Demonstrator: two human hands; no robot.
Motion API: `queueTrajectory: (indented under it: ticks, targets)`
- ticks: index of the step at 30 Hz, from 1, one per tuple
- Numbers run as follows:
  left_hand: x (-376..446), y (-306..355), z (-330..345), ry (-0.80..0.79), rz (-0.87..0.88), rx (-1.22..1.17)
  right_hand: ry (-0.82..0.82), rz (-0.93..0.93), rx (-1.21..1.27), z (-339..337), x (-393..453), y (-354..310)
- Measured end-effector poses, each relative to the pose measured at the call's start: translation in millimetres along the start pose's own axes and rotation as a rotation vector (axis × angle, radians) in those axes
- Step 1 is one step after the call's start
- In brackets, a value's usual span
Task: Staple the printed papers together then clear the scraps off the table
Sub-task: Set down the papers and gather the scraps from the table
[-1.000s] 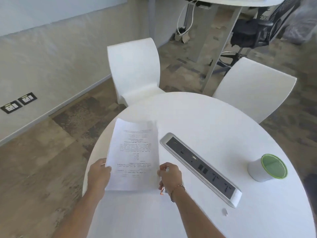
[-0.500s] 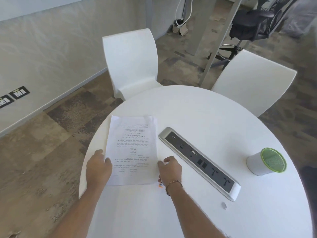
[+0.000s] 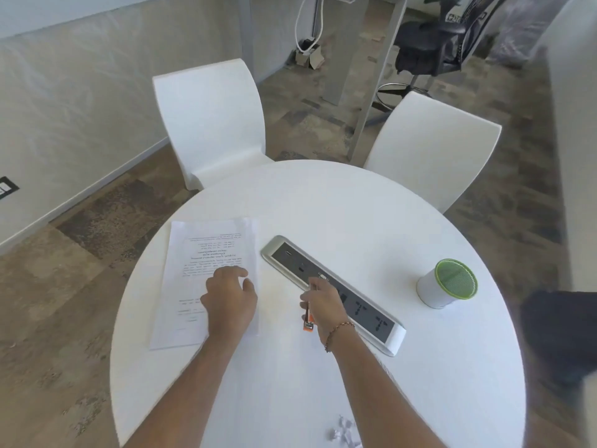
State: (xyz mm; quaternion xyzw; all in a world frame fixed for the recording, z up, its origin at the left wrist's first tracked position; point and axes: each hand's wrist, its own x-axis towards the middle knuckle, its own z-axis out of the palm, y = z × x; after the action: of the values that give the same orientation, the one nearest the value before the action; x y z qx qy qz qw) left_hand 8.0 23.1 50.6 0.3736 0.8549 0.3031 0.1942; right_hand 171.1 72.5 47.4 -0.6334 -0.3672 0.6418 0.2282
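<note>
The printed papers (image 3: 206, 253) lie flat as a stack on the left side of the round white table (image 3: 323, 202), text upside down to me. My left hand (image 3: 230, 300) rests palm down on the stack's lower right part, fingers spread. My right hand (image 3: 323, 305) is to the right of the papers, closed around a small orange and silver stapler (image 3: 307, 320) held upright above the tabletop. Crumpled paper scraps (image 3: 344, 431) lie near the table's front edge.
A long silver power socket strip (image 3: 332, 292) runs diagonally across the table beside my right hand. A white cup with a green rim (image 3: 447, 287) stands at the right. Two white chairs (image 3: 213, 121) (image 3: 433, 147) stand behind the table. A dark object (image 3: 562, 334) is at the right edge.
The papers went from held up in both hands to lying flat on the table. My left hand moved onto the sheet; my right hand lifted away rightward with the stapler.
</note>
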Motion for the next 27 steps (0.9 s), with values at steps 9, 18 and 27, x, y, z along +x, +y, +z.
queueTrajectory:
  ticks: [9, 18, 27]
  targets:
    - [-36, 59, 47, -0.137, 0.125, -0.089, 0.219, -0.116, 0.001, -76, 7, -4]
    - [-48, 106, 88, -0.217, 0.258, -0.156, 0.264, -0.293, -0.422, -132, 46, -18]
    - [-41, 124, 103, -0.230, 0.288, -0.134, 0.323, -0.482, -0.767, -143, 99, -20]
